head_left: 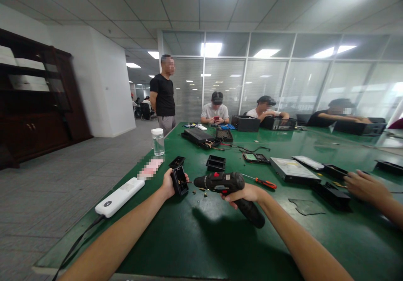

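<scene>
My left hand (169, 184) is closed around a small black plastic box (180, 181), held tilted up off the table with its hollow side facing right. My right hand (247, 193) grips the handle of a black cordless drill (220, 182) with red marks. The drill points left, its bit close to the box; whether it touches cannot be made out. Several small brass-coloured screws (205, 195) lie on the green table below the drill's front. Behind the box lies another black plastic part (176, 162), and a black two-compartment tray (215, 163) sits behind the drill.
A white power bank (119, 198) with a strap and a lidded clear jar (158, 141) line the left edge. Right of the drill are a screwdriver (266, 183), a metal disc drive (294, 170) and a clear sheet (307, 206). A co-worker's hand (362, 184) reaches in from the right.
</scene>
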Demonstrator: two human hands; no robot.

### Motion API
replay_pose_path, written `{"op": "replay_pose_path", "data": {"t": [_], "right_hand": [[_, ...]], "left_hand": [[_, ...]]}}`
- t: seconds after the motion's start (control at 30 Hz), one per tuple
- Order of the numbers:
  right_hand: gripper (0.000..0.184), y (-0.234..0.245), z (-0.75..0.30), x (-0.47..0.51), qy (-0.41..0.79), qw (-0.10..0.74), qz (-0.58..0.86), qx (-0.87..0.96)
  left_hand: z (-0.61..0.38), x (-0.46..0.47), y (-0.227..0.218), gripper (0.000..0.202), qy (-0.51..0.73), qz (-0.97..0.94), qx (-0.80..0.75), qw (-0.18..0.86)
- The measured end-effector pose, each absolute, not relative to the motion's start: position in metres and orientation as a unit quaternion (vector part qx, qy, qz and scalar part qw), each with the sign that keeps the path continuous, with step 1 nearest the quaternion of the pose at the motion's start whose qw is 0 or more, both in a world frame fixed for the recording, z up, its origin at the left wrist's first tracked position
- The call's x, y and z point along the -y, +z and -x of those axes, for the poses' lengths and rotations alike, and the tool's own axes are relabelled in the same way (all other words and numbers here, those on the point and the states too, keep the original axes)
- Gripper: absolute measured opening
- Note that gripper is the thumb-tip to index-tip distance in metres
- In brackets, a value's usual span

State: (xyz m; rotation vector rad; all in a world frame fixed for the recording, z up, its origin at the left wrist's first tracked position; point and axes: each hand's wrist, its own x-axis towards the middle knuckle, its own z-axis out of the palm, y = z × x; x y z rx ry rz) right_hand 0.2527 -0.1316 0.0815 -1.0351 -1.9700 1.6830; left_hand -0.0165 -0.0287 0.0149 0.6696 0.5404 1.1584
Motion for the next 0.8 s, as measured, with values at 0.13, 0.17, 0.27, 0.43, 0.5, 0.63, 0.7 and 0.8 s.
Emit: {"op": "replay_pose_path", "data": {"t": [0.13,0.17,0.27,0.43,0.5,0.63,0.7,0.8], "right_hand": [[0.026,0.079,-0.252,0.13,0.598,0.187,0.347,0.698],[0.025,0.081,-0.252,0.132,0.596,0.187,0.345,0.7],[0.023,0.087,-0.25,0.136,0.568,0.201,0.337,0.723],[0.035,0.086,-0.252,0.131,0.471,0.258,0.335,0.775],[0.038,0.084,-0.253,0.127,0.459,0.253,0.327,0.787],[0.04,0.086,-0.255,0.125,0.463,0.223,0.329,0.792],[0.04,0.087,-0.254,0.126,0.488,0.225,0.334,0.775],[0.044,0.086,-0.251,0.126,0.525,0.246,0.343,0.739]], "left_hand": [[0.016,0.029,0.015,0.042,0.535,-0.305,-0.249,0.748],[0.015,0.03,0.016,0.041,0.537,-0.3,-0.253,0.747],[0.014,0.032,0.019,0.041,0.541,-0.286,-0.261,0.747],[0.015,0.032,0.018,0.041,0.537,-0.29,-0.256,0.75],[0.017,0.029,0.016,0.041,0.537,-0.302,-0.252,0.746],[0.019,0.025,0.011,0.041,0.536,-0.326,-0.239,0.741],[0.019,0.024,0.009,0.041,0.535,-0.33,-0.237,0.741],[0.019,0.024,0.01,0.041,0.535,-0.323,-0.24,0.743]]}}
